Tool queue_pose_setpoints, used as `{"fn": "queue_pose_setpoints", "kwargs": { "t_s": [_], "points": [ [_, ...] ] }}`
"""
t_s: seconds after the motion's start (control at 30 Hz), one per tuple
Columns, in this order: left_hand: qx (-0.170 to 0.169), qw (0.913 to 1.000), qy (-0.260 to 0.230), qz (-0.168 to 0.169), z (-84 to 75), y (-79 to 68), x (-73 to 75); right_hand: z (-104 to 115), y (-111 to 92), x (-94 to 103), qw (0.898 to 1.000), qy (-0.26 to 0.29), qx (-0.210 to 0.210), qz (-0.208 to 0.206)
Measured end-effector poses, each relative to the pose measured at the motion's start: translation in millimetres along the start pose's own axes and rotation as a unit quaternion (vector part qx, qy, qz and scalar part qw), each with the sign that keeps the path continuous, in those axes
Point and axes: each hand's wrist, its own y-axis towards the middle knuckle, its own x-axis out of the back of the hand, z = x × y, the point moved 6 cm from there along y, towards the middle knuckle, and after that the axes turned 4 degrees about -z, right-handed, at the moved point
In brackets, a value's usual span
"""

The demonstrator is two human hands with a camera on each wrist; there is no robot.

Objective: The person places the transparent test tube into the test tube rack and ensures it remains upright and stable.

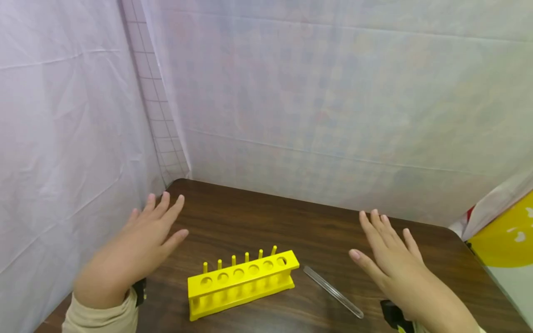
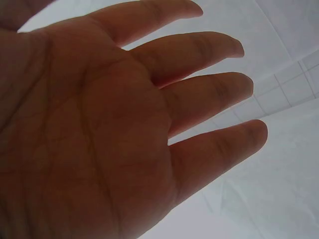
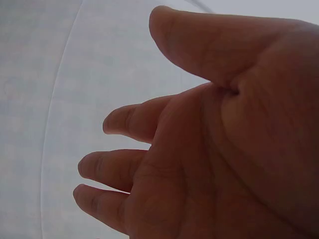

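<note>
Nearest, we record a yellow rack (image 1: 244, 279) with six holes and six pegs, standing on the dark wood-grain table (image 1: 250, 212). Just beside its right end we find a clear tube (image 1: 333, 292) lying flat. We note the left hand (image 1: 145, 236) left of the rack and the right hand (image 1: 391, 261) right of the tube, both wide, fingers extended, palms bare. Beyond hangs a white sheet (image 1: 333, 115).

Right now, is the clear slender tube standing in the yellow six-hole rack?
No, the head view shows the clear slender tube lying on the dark brown wood-grain table, beside the yellow six-hole rack.
</note>
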Motion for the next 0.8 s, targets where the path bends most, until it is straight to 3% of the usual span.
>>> {"fn": "queue_pose_setpoints", "kwargs": {
  "t_s": [0.2, 0.5, 0.8],
  "points": [
    [-0.011, 0.9998, 0.006, 0.016, -7.2, 4.8, -5.8, 0.0, 1.0, -1.3, 1.000, 0.017, 0.001, 0.006],
    [-0.012, 0.9947, -0.018, 0.101, -24.4, 12.7, -22.6, 0.0, 6.7, -7.3, 1.000, 0.015, 0.009, 0.009],
    [-0.002, 0.9930, -0.022, 0.116, -28.2, 14.8, -25.8, -4.5, 10.0, -12.9, 1.000, 0.026, 0.009, 0.015]
  ]
}}
